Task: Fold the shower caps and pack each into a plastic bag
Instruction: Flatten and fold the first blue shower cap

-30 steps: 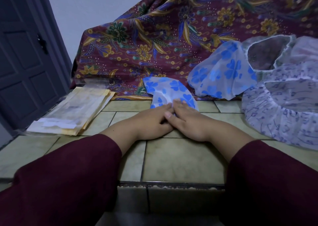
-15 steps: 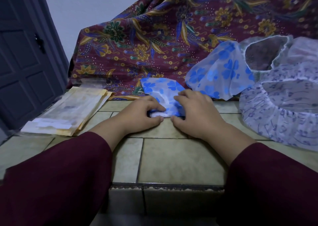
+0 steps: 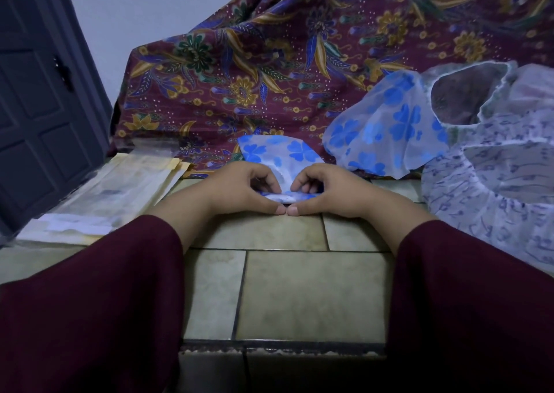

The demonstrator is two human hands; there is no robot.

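On the tiles, 2 hands (image 3: 286, 190) pinch 1 blue-flowered cap (image 3: 277, 153).

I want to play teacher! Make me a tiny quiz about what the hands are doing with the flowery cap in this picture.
1. True or false: both hands pinch the blue-flowered shower cap on the tiled floor.
2. Which side of the person has the stack of plastic bags? A) left B) right
3. Fill in: the thumbs of the left hand and right hand touch at their ____.

Key:
1. True; the fingers curl round its near edge.
2. A; the unfolded shower caps lie on the right.
3. Tips.
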